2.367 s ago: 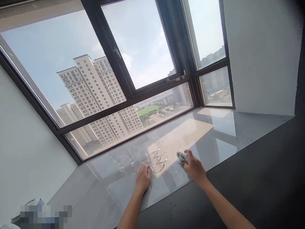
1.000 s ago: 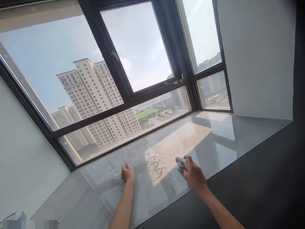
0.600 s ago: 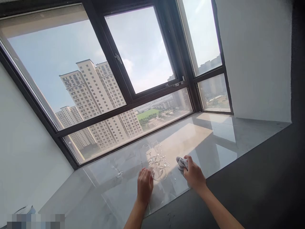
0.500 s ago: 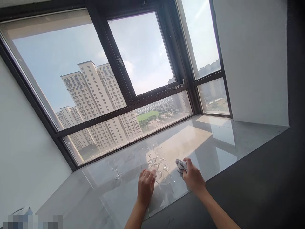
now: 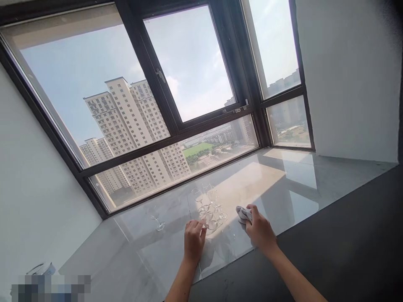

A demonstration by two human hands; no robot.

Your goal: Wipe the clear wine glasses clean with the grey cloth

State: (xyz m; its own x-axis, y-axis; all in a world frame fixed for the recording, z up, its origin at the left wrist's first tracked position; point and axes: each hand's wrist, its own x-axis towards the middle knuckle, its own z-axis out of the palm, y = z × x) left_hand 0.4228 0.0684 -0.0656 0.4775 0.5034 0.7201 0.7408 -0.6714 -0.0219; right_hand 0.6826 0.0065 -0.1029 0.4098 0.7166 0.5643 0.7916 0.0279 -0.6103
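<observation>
Clear stemmed glasses (image 5: 217, 207), several of them, stand close together on the glossy windowsill (image 5: 170, 260). My left hand (image 5: 194, 239) is at the near left of this group, fingers curled against the nearest wine glass (image 5: 210, 222); the glass is see-through, so the exact grip is hard to make out. To the right, a crumpled grey cloth (image 5: 243, 214) is bunched in my right hand (image 5: 260, 230), low over the sill near its front edge. One more stemmed glass (image 5: 160, 224) stands alone to the left.
A dark-framed window (image 5: 176, 138) rises behind the sill. White walls (image 5: 349, 84) border both sides. At the lower left is a partly blurred container (image 5: 42, 268). The sill's front edge runs diagonally below my hands, and sunlight glares on its surface.
The glass by my left hand, which was tilted towards me with its rim showing, now sits closer against the group. My right hand keeps the cloth. The view has shifted slightly.
</observation>
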